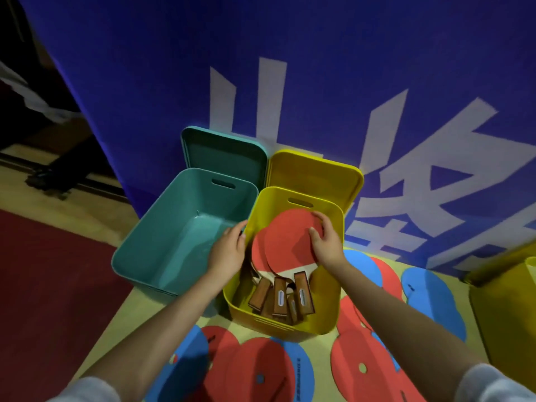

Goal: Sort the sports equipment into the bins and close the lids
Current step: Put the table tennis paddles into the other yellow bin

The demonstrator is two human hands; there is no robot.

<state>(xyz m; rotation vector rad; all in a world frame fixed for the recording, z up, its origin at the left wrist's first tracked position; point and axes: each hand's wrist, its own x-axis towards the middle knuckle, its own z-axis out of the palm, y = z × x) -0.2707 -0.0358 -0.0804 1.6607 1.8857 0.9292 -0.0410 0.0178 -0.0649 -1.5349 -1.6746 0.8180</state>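
We see the paddles (285,248) stacked in the yellow bin (330,303), handles toward six o'clock. Our right hand (324,242) grips the top paddle's edge at three o'clock. Our left hand (227,252) rests at the bin's nine o'clock rim, its fingers probably curled over it. The teal bin (145,233) sits beside, its lid (223,152) and the yellow lid (316,175) upright at twelve.

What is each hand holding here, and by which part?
Right hand grips the top red table tennis paddle by its blade's far edge. Left hand rests at the yellow bin's left rim.
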